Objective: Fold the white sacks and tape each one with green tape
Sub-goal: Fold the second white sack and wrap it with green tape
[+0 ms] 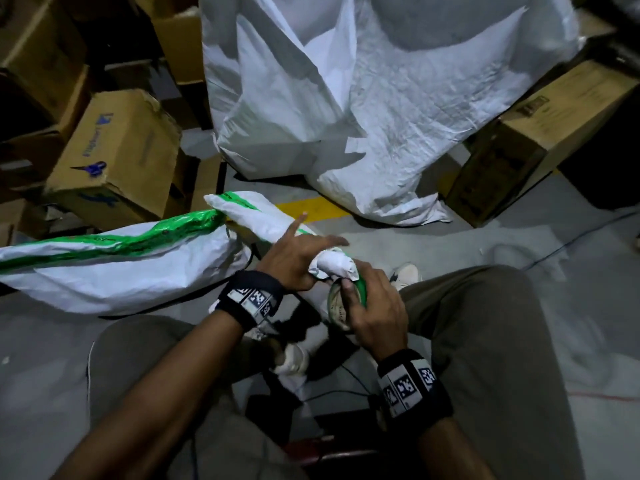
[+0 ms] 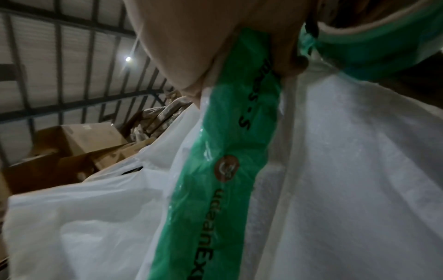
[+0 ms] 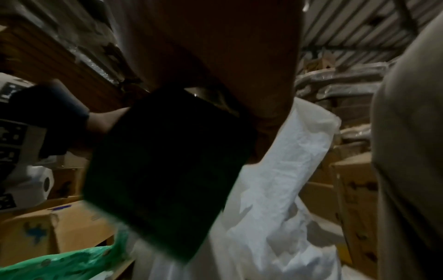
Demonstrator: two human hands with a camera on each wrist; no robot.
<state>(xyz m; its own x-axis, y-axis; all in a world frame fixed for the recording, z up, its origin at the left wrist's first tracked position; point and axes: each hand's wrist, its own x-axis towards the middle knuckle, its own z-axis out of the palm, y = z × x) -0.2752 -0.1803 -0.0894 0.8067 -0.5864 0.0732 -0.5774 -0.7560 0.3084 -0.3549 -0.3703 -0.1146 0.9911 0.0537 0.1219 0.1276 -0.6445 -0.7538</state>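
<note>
Between both hands [image 1: 301, 261], folded sack [image 1: 332, 263].

Dim indoor light throughout. A small ceiling lamp [image 2: 128, 53] glows in the left wrist view. Motion blur smears both wrist views; the tape roll [image 3: 165, 170] near the right wrist camera sits black in shadow. Head-view edges bend and darken.
</note>
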